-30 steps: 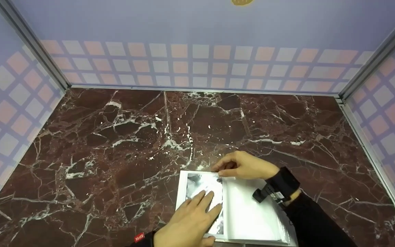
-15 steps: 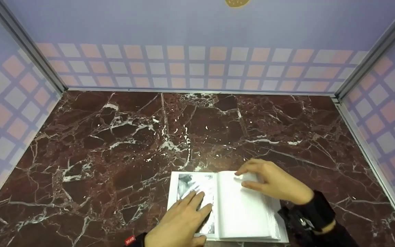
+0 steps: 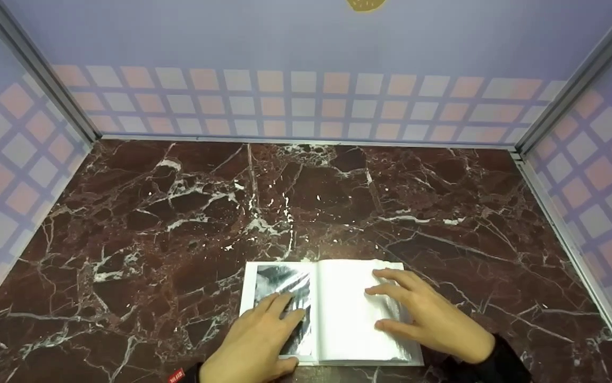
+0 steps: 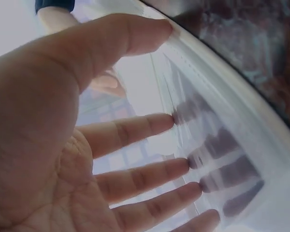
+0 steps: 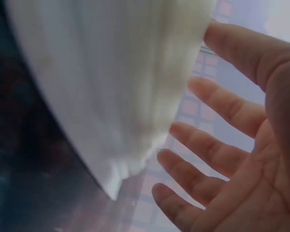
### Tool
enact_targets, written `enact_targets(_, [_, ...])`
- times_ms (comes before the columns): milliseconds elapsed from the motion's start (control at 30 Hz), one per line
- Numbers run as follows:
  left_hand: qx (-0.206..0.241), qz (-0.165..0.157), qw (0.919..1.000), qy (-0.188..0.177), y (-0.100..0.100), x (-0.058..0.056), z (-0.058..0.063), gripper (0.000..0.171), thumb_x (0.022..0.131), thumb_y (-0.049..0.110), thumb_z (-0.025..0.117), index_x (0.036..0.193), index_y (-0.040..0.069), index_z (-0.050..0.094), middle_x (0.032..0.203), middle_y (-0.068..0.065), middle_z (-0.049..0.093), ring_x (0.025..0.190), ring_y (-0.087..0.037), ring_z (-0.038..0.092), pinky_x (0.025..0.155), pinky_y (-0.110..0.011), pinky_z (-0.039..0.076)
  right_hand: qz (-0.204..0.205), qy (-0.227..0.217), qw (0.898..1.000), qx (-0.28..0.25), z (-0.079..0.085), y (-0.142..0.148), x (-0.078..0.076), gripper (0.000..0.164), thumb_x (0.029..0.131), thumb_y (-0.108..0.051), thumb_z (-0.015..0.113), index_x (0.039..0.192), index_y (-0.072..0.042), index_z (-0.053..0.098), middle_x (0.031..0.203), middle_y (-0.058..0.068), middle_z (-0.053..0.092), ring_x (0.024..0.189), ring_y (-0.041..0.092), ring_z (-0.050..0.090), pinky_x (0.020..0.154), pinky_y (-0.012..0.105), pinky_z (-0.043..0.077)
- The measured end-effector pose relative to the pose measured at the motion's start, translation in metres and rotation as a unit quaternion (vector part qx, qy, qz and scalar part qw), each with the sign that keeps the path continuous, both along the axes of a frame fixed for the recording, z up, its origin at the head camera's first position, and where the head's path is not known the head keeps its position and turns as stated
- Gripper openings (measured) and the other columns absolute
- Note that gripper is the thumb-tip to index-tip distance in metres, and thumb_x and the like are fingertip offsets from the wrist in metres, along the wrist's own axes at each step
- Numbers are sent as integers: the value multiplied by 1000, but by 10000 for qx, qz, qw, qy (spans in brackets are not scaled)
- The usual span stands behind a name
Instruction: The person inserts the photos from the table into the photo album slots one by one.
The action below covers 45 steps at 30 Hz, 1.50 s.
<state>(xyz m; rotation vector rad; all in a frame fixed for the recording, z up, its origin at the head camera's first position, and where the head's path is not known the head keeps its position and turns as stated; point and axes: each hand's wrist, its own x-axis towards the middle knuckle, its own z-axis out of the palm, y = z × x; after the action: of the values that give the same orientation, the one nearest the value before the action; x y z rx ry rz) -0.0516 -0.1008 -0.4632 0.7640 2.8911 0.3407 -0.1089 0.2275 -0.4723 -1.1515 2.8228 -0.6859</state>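
Note:
A photo album (image 3: 337,314) lies spread on the marble table close to its near side. Its left page carries a dark, glossy sleeve (image 3: 284,279) that reflects light; the right page is white. My left hand (image 3: 255,335) rests on the left page with fingers spread, and its fingertips touch the glossy sleeve (image 4: 217,145) in the left wrist view. Over the right page is my right hand (image 3: 428,314), fingers apart and fairly straight, tips at the white page. From the right wrist view, those fingers (image 5: 222,150) stand at the edge of the thick page stack (image 5: 121,96).
The dark red marble tabletop (image 3: 178,239) with white veins extends around the album. Purple panels with pink and white squares (image 3: 306,101) enclose the back and both sides. Grey metal posts (image 3: 561,96) stand at the corners.
My right hand has moved from the album's top middle to the right side of the right page, its fingers spreading. The album has shifted left in view, my left hand staying on its left page.

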Motion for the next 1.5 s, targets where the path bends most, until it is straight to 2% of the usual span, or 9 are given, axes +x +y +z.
enact_targets(100, [122, 149, 9998, -71, -5, -2, 2, 75, 76, 54, 79, 139, 20, 57, 148, -13, 51, 132, -36, 52, 98, -61, 51, -46, 57, 10000, 9, -4, 1, 1, 48, 89, -48, 70, 133, -29, 62, 150, 5, 50, 136, 25, 50, 106, 49, 48])
enact_targets(167, [263, 258, 9993, 80, -10, -7, 2, 68, 78, 54, 77, 134, 19, 61, 141, -10, 57, 125, -31, 57, 96, -57, 53, -90, 70, 9999, 38, -6, 1, 0, 49, 88, -49, 72, 131, -28, 63, 148, 6, 51, 134, 25, 51, 105, 49, 49])
enact_targets(333, [660, 1213, 9898, 355, -29, -35, -3, 52, 81, 46, 78, 118, 12, 68, 112, -9, 67, 97, -24, 64, 82, -39, 59, -130, 74, 9998, 102, -8, 2, -1, 48, 86, -50, 73, 128, -27, 65, 147, 7, 52, 134, 26, 52, 105, 50, 48])
enact_targets(433, [742, 1866, 9794, 186, -42, -52, -9, 57, 79, 46, 80, 120, 9, 66, 110, -12, 66, 97, -28, 64, 79, -43, 60, -158, 112, 9998, 106, -9, 2, -2, 48, 84, -49, 75, 126, -28, 66, 147, 7, 53, 134, 26, 52, 106, 53, 47])
enact_targets(567, [840, 2283, 9699, -109, -54, -66, -15, 66, 76, 52, 82, 123, 10, 62, 117, -16, 64, 105, -35, 63, 81, -54, 58, -242, 120, 9996, 35, -10, 1, -2, 47, 80, -48, 79, 122, -30, 67, 145, 4, 55, 132, 27, 53, 104, 59, 46])
enact_targets(733, [1000, 2336, 9667, -298, -59, -75, -17, 68, 75, 56, 81, 120, 9, 62, 107, -11, 64, 96, -31, 63, 80, -50, 57, -350, 80, 9993, -46, -12, 1, -2, 47, 76, -47, 82, 118, -32, 68, 143, 2, 56, 131, 26, 54, 103, 60, 46])
enact_targets(1067, [1176, 2491, 9592, -637, -62, -82, -19, 62, 75, 58, 80, 110, 12, 60, 84, -1, 58, 73, -18, 54, 63, -33, 48, -378, -103, 9992, -59, -11, 2, -1, 47, 77, -46, 80, 120, -30, 68, 144, 2, 56, 132, 24, 54, 103, 52, 49])
enact_targets(1267, [1242, 2514, 9575, -682, -60, -84, -19, 62, 75, 59, 80, 110, 10, 62, 82, -1, 58, 69, -16, 53, 59, -31, 45, -439, -182, 9989, -54, -12, 1, -1, 48, 75, -44, 82, 119, -29, 68, 143, 2, 55, 132, 27, 53, 104, 53, 49])
enact_targets(1500, [1458, 2522, 9536, -765, -61, -85, -19, 60, 75, 57, 80, 106, 9, 62, 83, -2, 59, 71, -16, 53, 64, -31, 45, -457, -234, 9987, -34, -13, 0, -1, 50, 75, -41, 84, 120, -28, 67, 142, 3, 55, 132, 28, 52, 103, 52, 50])
